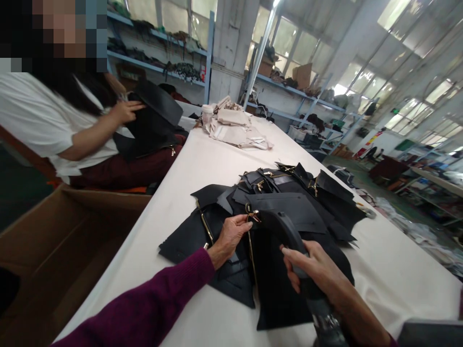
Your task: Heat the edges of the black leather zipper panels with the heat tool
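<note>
White table (198, 166): left hand (231, 234) pinches zipper (251, 253) at six o'clock, right hand (314, 264) grips curved black tool (285, 225) at five.

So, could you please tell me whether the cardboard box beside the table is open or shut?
It is open: the cardboard box shows its inner walls, with nothing covering the top in view.

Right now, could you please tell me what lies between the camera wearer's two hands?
In the head view, part of a black zippered panel lies between the left hand and the right hand, with a curved black tool crossing in front.
</note>
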Demonstrator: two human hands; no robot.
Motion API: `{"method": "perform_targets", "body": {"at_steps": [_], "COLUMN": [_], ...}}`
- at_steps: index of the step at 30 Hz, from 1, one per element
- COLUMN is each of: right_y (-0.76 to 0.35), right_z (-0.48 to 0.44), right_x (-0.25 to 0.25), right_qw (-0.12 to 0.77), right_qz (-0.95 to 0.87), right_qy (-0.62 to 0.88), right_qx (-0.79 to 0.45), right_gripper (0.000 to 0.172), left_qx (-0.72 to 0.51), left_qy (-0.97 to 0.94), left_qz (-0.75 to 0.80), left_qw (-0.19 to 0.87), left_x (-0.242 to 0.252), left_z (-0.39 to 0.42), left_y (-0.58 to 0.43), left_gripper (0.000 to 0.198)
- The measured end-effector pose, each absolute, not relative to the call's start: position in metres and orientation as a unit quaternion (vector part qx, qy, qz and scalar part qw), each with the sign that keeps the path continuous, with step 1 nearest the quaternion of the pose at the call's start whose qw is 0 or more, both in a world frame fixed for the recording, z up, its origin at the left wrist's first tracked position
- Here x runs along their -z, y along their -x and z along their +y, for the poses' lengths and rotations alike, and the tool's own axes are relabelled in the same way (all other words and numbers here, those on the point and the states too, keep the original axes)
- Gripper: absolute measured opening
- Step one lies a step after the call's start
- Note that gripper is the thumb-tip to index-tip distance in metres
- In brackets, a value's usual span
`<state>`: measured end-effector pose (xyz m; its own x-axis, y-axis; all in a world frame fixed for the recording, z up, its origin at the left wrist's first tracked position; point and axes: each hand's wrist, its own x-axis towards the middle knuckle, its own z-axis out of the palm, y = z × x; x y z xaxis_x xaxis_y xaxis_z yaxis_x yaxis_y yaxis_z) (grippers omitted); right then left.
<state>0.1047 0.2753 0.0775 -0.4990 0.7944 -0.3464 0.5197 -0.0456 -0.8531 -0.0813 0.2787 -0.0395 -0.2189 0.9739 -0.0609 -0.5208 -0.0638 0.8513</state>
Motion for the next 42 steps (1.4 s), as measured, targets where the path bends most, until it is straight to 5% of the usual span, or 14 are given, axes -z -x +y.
{"method": "perform_targets", "body": {"at_steps": [6,14,20,23,28,31,42], "right_y": [-0.116,-0.11,-0.111,-0.129,-0.153,-0.159,-0.154], "right_z": [0.276,0.255,0.271,0.268,0.235,0.217,0.205], "right_x": [-0.093,-0.083,-0.083,-0.095,-0.104,-0.097,-0.054], "right_qw": [0.175,0.106,0.176,0.202,0.172,0.157,0.125], "right_qz": [-0.679,-0.679,-0.673,-0.661,-0.64,-0.623,-0.637], "right_qy": [0.513,0.477,0.507,0.517,0.532,0.547,0.49], "right_qx": [-0.495,-0.547,-0.509,-0.505,-0.527,-0.536,-0.583], "right_gripper": [0.034,0.032,0.035,0.033,0.035,0.037,0.032], "left_qx": [-0.685,-0.689,-0.676,-0.634,-0.583,-0.486,-0.424], "left_qy": [-0.292,-0.309,-0.323,-0.393,-0.573,-0.698,-0.7], "left_qz": [0.402,0.39,0.407,0.486,0.542,0.514,0.55], "left_qw": [0.533,0.527,0.523,0.455,0.198,0.117,0.162], "left_x": [0.04,0.045,0.04,0.035,0.032,0.038,0.011], "left_z": [0.279,0.277,0.277,0.271,0.258,0.262,0.282], "left_y": [0.08,0.081,0.083,0.085,0.089,0.093,0.1], "left_gripper": [0.02,0.02,0.019,0.016,0.046,0.032,0.021]}}
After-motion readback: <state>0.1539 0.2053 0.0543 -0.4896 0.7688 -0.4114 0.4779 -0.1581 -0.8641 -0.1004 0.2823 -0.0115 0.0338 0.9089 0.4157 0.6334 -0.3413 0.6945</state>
